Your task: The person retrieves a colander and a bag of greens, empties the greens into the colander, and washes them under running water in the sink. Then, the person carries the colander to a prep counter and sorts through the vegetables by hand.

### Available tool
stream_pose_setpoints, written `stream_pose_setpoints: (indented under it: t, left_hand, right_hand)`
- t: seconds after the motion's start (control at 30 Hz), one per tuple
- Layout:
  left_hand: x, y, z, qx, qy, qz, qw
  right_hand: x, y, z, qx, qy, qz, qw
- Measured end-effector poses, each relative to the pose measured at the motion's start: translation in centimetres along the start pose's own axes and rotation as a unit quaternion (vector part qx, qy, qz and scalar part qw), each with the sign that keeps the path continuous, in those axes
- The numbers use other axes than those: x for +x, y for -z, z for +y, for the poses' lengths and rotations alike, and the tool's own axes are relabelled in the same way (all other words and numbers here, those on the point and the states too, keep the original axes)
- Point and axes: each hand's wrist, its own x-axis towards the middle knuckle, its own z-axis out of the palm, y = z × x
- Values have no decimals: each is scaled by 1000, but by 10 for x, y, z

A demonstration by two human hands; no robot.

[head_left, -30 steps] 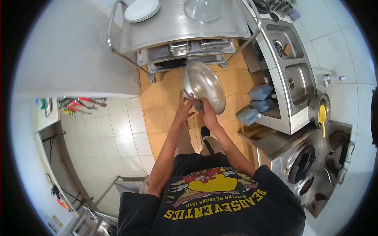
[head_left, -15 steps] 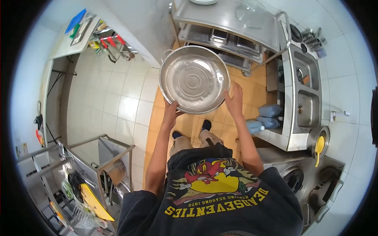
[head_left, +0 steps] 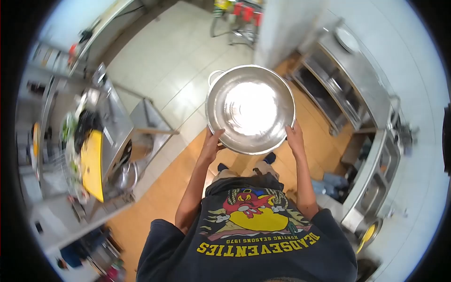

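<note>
A wide, round metal colander (head_left: 251,113) is held out in front of my body, its inside facing up and shining with glare. One loop handle shows at its upper left. My left hand (head_left: 211,145) grips the near-left rim, thumb over the edge. On the right side of the rim my right hand (head_left: 295,137) is closed, thumb on top and the other fingers mostly hidden beneath. The bowl looks bare inside, though the glare covers its middle.
To my left stands a metal rack (head_left: 117,127) with a yellow board (head_left: 92,165) and bags. A steel trolley (head_left: 359,84) carrying plates is at the upper right. Beyond it are double sinks (head_left: 376,188), blue-grey jugs (head_left: 331,183) below, and a pot with a yellow ladle (head_left: 366,238).
My view has turned left, so the rack sits closer and the trolley and sinks have shifted right. My right hand now grips the rim more firmly. The colander stays held in front of me.
</note>
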Motion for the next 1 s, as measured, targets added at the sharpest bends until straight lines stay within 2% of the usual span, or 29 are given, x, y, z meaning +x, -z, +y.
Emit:
stream_pose_setpoints:
  t: [0.17,0.3,0.5,0.6,0.7,0.83,1.0]
  left_hand:
    - [-53,96,-20,-49,6,69,996]
    - [-102,122,-23,-112,-43,179,976]
    - [-162,153,-33,-197,-113,321,919]
    - [-192,161,-45,-261,-173,392,865]
    - [-212,180,-51,-315,-188,406,837]
    - [-233,211,-51,-336,-221,437,805]
    - [-263,284,-52,-319,-227,452,802]
  right_hand:
    - [3,-89,-20,30,20,-149,988]
    - [10,-146,-46,-23,46,-254,966]
    - [10,-242,-99,-56,106,-374,920]
    - [-5,-296,-145,-77,111,-490,861]
    - [-25,-337,-167,-86,94,-535,835]
    - [-49,-389,-171,-67,122,-557,819]
    - [-99,-445,-197,-114,121,-552,817]
